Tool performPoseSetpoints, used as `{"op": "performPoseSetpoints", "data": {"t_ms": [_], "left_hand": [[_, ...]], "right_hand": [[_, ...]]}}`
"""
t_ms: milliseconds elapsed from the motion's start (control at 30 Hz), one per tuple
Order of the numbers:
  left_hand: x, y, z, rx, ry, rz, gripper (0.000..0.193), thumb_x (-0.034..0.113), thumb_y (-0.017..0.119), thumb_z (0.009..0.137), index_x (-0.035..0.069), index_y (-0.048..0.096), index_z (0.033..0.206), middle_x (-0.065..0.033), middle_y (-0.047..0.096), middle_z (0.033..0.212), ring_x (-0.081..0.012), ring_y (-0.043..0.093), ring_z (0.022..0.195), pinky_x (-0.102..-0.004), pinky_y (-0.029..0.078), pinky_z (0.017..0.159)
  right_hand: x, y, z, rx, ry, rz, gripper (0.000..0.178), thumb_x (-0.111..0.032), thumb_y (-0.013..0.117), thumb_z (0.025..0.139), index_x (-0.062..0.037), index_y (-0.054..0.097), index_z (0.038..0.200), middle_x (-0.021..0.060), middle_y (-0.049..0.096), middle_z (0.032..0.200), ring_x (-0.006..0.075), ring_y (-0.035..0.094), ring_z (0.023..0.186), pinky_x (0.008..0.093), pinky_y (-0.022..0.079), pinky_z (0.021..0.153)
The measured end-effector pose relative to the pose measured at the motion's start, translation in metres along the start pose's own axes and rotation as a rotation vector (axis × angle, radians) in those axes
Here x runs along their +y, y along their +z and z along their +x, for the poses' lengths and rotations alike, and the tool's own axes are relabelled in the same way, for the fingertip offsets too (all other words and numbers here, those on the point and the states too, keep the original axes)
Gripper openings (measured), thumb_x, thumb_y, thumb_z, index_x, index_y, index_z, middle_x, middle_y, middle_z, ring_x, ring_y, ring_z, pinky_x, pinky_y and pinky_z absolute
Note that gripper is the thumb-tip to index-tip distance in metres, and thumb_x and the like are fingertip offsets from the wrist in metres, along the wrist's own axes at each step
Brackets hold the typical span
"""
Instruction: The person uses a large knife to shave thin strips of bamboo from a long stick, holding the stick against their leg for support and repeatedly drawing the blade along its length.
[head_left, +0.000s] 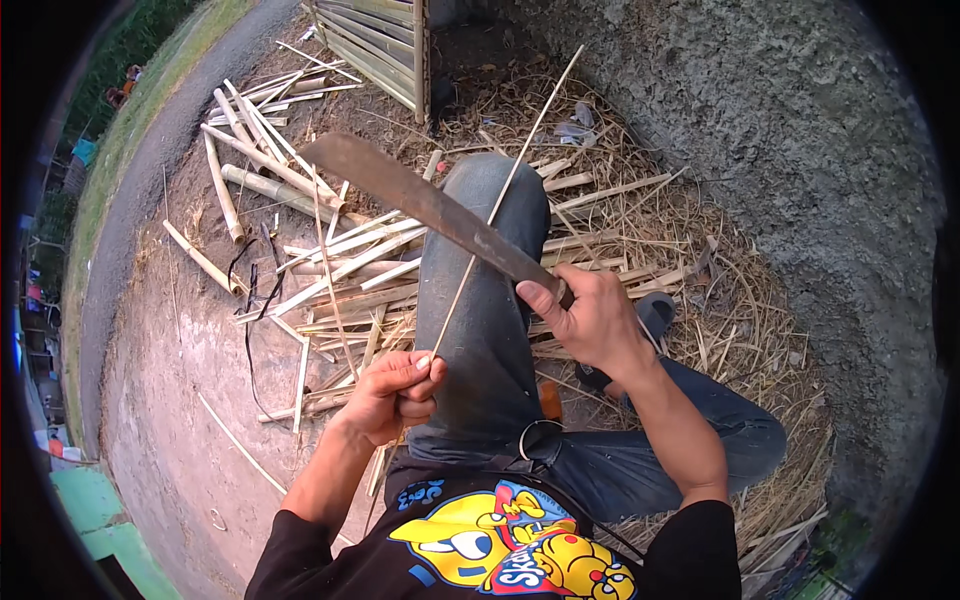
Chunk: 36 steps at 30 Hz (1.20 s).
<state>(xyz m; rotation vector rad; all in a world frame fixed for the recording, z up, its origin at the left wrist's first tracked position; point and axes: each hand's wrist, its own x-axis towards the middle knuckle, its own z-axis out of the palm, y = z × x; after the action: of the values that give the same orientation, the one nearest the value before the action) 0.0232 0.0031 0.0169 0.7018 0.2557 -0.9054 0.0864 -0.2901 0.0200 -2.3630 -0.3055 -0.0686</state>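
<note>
My right hand [597, 318] is closed round the handle of a machete [410, 200], whose broad, brown-stained blade reaches up and to the left across my raised knee. In my left hand [393, 392] a thin bamboo strip [515, 165] is pinched between thumb and fingers. From there the strip slants up and to the right over my thigh, crossing the machete blade; whether the two touch I cannot tell. My left hand is beside my jeans-covered thigh [478, 320], and my right hand hovers over the gap between my legs.
Split bamboo pieces [360, 300] lie heaped under and beside my legs. Cut bamboo lengths [270, 185] are strewn farther left. A bamboo slat panel [375, 45] stands at the back, a rough grey wall [780, 170] rises on the right, and shavings [740, 330] cover the ground along it.
</note>
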Motion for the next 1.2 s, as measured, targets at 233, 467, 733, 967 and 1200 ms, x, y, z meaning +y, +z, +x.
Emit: {"op": "performPoseSetpoints", "data": {"t_ms": [233,467,733,967,1200], "left_hand": [[0.002,0.003,-0.001,-0.061,-0.026,-0.133,0.014,0.021,0.051,0.104,0.009,0.048,0.097,0.0082,0.026,0.066,-0.0021,0.017,0.046,-0.0217,0.015,0.040],[0.018,0.012,0.007,-0.142,-0.006,-0.210,0.015,0.024,0.054,0.104,0.010,0.049,0.099,0.0087,0.023,0.066,-0.0020,0.019,0.047,-0.0213,0.013,0.041],[0.005,0.014,0.009,-0.152,-0.067,-0.135,0.019,0.025,0.056,0.103,0.010,0.047,0.094,0.0083,0.026,0.066,-0.0018,0.018,0.047,-0.0221,0.013,0.041],[0.000,0.001,0.005,-0.112,-0.080,-0.116,0.017,0.023,0.054,0.103,0.009,0.053,0.095,0.0082,0.029,0.066,-0.0023,0.018,0.047,-0.0225,0.013,0.042],[-0.004,-0.006,-0.026,-0.002,-0.010,0.071,0.026,0.029,0.054,0.104,0.006,0.055,0.091,0.0066,0.034,0.064,-0.0039,0.021,0.046,-0.0241,0.016,0.043]], "right_hand": [[-0.028,0.002,-0.020,-0.088,-0.203,-0.164,0.067,-0.069,0.066,0.084,-0.0039,0.058,0.070,0.0171,0.063,0.060,0.0376,0.067,0.057,0.0470,0.052,0.050],[-0.021,-0.004,0.008,0.040,-0.197,-0.309,0.070,-0.075,0.060,0.084,-0.0054,0.059,0.072,0.0168,0.063,0.062,0.0368,0.067,0.057,0.0469,0.051,0.050],[-0.004,-0.034,0.043,0.085,0.073,-0.303,0.073,-0.074,0.055,0.089,-0.0025,0.063,0.074,0.0192,0.060,0.055,0.0387,0.068,0.059,0.0502,0.052,0.052],[-0.024,-0.001,0.000,-0.021,-0.273,-0.332,0.069,-0.071,0.061,0.087,-0.0042,0.060,0.071,0.0160,0.063,0.060,0.0355,0.068,0.055,0.0452,0.053,0.050],[0.075,-0.075,0.093,0.241,0.321,-0.288,0.081,-0.077,0.047,0.092,-0.0006,0.069,0.076,0.0172,0.059,0.054,0.0361,0.066,0.059,0.0465,0.050,0.056]]}}
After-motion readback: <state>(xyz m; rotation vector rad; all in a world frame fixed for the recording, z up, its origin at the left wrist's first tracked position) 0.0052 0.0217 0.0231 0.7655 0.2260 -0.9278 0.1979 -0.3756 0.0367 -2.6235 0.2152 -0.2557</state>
